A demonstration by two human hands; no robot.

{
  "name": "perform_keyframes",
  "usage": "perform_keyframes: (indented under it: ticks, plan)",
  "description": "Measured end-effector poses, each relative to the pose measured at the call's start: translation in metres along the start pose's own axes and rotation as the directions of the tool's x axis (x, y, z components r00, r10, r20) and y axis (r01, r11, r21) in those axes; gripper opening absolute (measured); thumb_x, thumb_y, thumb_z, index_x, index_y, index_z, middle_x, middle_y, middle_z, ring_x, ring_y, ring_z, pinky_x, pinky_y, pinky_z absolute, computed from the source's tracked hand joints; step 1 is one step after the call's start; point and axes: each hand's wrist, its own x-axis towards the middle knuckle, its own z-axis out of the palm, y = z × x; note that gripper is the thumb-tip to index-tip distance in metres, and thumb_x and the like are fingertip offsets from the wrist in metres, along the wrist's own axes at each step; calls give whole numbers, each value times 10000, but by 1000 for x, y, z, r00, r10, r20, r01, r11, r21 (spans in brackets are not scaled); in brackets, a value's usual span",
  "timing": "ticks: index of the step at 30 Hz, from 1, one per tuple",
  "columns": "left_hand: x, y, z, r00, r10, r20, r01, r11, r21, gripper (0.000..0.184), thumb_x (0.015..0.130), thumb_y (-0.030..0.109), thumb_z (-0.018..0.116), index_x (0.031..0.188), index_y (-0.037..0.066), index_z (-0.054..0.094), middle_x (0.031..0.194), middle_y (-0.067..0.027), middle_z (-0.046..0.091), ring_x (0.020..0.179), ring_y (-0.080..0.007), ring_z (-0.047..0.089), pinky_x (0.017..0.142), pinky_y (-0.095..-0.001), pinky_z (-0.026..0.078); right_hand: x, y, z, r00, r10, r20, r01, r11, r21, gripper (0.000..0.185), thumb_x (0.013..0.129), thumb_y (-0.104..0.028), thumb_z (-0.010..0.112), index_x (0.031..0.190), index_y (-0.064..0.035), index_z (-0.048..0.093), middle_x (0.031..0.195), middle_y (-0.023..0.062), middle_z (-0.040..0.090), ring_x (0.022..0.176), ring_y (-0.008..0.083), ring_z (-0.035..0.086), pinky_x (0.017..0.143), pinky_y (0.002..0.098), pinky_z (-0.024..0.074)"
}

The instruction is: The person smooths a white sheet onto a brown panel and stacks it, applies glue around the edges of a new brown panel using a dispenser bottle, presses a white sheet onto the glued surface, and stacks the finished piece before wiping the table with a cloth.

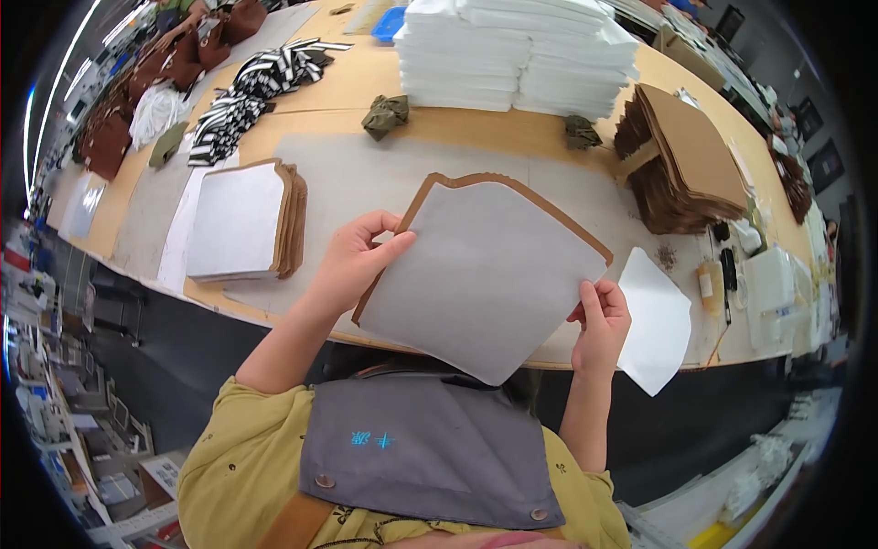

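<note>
Between my hands is a brown panel with a pale grey-white backing sheet over it, its brown border showing along the top and left edges. My left hand pinches the panel's upper left edge, thumb on the white face. On the right side, my right hand grips the edge with thumb and fingers. The panel is held tilted above the table's front edge. To its left sits a stack of similar white-faced brown panels. A loose white sheet lies just beyond my right hand, partly over the table edge.
Tall piles of white sheets stand at the back. A stack of brown panels is at right. Olive cloth bundles, striped fabric, a blue tray and brown bags also lie around the table.
</note>
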Motion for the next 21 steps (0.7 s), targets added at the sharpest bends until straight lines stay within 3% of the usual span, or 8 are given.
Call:
perform_keyframes:
  ticks: [8, 13, 17, 21]
  plan:
    - [5, -3, -5, 1000, -13, 0, 13, 1000, 11, 161, 980, 173, 682, 1009, 16, 658, 1078, -15, 679, 781, -56, 635, 681, -233, 533, -1, 5, 2, 1000, 18, -12, -19, 1000, -13, 86, 960, -97, 685, 955, -23, 642, 772, 2, 638, 635, 77, 564, 587, 236, 467]
    - [7, 2, -5, 998, 22, 55, -25, 999, 43, 157, 975, 183, 683, 982, 29, 651, 1283, -64, 636, 770, -67, 644, 689, -258, 543, -4, 9, 0, 999, 43, -14, -43, 999, -26, 90, 969, -125, 683, 934, -67, 623, 768, -15, 604, 620, 77, 552, 563, 233, 452]
    - [6, 10, -4, 998, 20, 52, -23, 998, 60, 143, 967, 170, 686, 966, 32, 647, 1297, -67, 637, 762, -69, 640, 691, -259, 542, -7, 11, -1, 998, 52, -28, -51, 998, 33, 91, 954, -77, 686, 921, -37, 612, 765, 13, 624, 606, 96, 577, 562, 249, 472]
    - [13, 13, -7, 1000, 14, -18, -10, 973, 229, 148, 945, 155, 708, 959, 22, 643, 1275, -64, 650, 767, -71, 637, 694, -260, 543, -13, 17, -2, 996, 71, -63, -68, 997, 45, 89, 952, -70, 684, 924, -33, 608, 772, 23, 627, 614, 110, 591, 565, 258, 478]
